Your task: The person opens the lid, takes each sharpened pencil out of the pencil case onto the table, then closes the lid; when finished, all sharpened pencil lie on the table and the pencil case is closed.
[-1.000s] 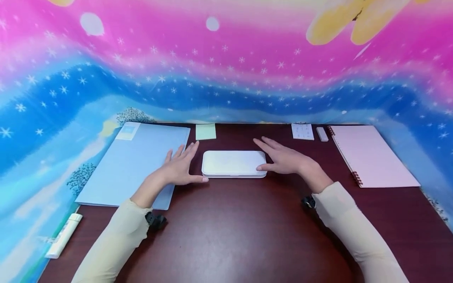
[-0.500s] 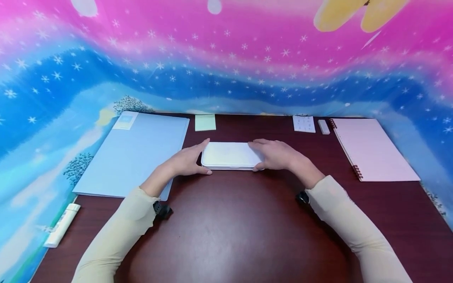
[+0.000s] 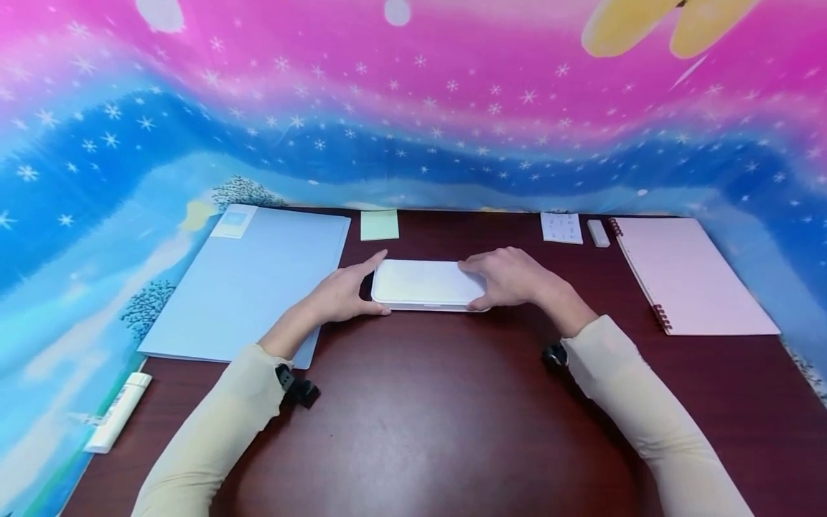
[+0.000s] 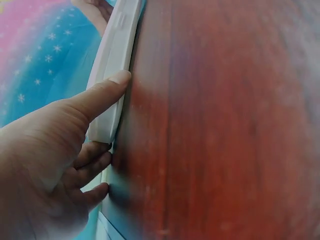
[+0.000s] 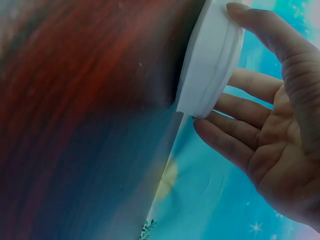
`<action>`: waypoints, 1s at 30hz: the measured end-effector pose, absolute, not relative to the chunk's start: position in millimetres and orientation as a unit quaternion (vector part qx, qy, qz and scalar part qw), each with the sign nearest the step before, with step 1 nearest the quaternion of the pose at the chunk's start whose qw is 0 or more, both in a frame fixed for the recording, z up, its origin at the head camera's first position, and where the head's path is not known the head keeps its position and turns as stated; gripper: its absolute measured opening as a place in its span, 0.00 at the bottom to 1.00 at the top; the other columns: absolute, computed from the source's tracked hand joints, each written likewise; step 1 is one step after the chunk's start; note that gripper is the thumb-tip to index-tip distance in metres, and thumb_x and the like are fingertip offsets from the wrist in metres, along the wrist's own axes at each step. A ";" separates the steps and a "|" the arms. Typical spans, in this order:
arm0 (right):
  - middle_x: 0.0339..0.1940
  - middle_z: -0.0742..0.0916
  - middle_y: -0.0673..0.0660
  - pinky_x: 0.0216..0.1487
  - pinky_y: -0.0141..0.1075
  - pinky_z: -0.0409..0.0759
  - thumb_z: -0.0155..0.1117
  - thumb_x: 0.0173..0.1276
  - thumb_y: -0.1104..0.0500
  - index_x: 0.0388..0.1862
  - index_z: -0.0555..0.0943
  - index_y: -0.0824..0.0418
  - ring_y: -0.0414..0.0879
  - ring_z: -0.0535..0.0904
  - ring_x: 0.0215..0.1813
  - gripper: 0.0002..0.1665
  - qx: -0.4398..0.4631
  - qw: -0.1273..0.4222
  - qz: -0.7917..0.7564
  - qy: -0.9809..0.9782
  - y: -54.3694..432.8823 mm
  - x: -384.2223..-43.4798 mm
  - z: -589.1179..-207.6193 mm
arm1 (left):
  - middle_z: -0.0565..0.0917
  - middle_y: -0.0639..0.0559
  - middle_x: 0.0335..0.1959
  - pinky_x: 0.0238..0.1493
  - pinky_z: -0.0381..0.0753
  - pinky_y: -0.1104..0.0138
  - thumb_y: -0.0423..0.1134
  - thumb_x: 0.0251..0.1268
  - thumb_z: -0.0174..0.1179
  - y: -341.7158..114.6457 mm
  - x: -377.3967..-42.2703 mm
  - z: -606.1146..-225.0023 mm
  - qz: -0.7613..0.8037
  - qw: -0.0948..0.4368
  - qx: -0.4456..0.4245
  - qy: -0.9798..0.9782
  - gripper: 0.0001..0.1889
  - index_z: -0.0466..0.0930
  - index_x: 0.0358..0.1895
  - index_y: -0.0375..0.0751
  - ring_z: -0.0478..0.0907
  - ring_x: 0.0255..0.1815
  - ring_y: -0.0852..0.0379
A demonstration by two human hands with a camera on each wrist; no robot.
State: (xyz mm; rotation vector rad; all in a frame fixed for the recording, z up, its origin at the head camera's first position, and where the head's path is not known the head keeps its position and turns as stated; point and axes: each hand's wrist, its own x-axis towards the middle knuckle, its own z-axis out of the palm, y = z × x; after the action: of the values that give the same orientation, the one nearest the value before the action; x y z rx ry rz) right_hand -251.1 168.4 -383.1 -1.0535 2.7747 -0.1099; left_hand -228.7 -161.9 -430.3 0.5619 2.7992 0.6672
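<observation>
A white pencil case (image 3: pixel 426 281), flat with rounded corners, lies on the dark wooden table (image 3: pixel 407 416). Its lid is shut, or nearly so. At its left end my left hand (image 3: pixel 339 293) grips it, thumb along the front side and fingers at the back. The left wrist view shows the thumb (image 4: pixel 107 92) pressed on the case's front face. My right hand (image 3: pixel 510 278) holds the other end, thumb at the front edge, fingers round behind. In the right wrist view the thumb (image 5: pixel 237 12) lies at the lid seam, and the fingers (image 5: pixel 245 107) reach behind the case.
On the left lie a light-blue folder (image 3: pixel 252 280) and a white tube-like bottle (image 3: pixel 119 413). Along the back edge sit a green sticky-note pad (image 3: pixel 380 225), a printed paper pad (image 3: pixel 561 227) and an eraser (image 3: pixel 598 233). A pink spiral notebook (image 3: pixel 698 276) lies right.
Both hands, spread wide beside the pencil case a second ago, have moved inward and taken hold of its two ends. The view has tilted slightly down.
</observation>
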 end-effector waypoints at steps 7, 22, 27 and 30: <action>0.68 0.83 0.56 0.62 0.50 0.79 0.76 0.56 0.35 0.71 0.77 0.55 0.53 0.82 0.63 0.47 -0.360 0.093 -0.049 0.927 169.7 -257.1 -382.5 | 0.66 0.45 0.79 0.72 0.68 0.44 0.65 0.52 0.73 -162.9 -231.7 -432.1 0.232 0.109 0.178 0.950 0.64 0.37 0.84 0.51 0.67 0.76 0.39; 0.52 0.91 0.57 0.32 0.37 0.66 0.70 0.61 0.38 0.68 0.80 0.50 0.41 0.68 0.25 0.38 -0.374 0.129 -0.107 0.912 172.4 -272.7 -371.1 | 0.75 0.43 0.71 0.66 0.74 0.45 0.62 0.52 0.75 -169.7 -231.9 -428.9 0.231 0.090 0.183 0.951 0.57 0.51 0.82 0.53 0.76 0.67 0.41; 0.45 0.91 0.56 0.47 0.40 0.77 0.62 0.71 0.38 0.68 0.80 0.45 0.39 0.77 0.35 0.29 -0.327 0.200 -0.189 0.904 185.5 -287.9 -367.5 | 0.71 0.45 0.76 0.71 0.69 0.44 0.62 0.53 0.74 -166.1 -231.7 -429.8 0.240 0.112 0.178 0.948 0.62 0.41 0.84 0.52 0.70 0.74 0.39; 0.62 0.86 0.56 0.57 0.47 0.82 0.56 0.78 0.43 0.66 0.82 0.51 0.46 0.84 0.56 0.25 -0.298 0.215 -0.259 0.893 191.8 -297.0 -363.8 | 0.68 0.50 0.78 0.74 0.66 0.45 0.61 0.53 0.74 -163.7 -230.9 -430.9 0.256 0.117 0.178 0.943 0.64 0.38 0.84 0.50 0.65 0.77 0.41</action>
State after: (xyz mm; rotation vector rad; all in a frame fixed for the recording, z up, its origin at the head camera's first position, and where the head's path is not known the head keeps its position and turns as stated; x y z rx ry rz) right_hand -297.0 191.8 -363.8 -0.8259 2.4776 -0.7191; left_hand -230.9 -163.7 -430.9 0.5200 2.7604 0.7491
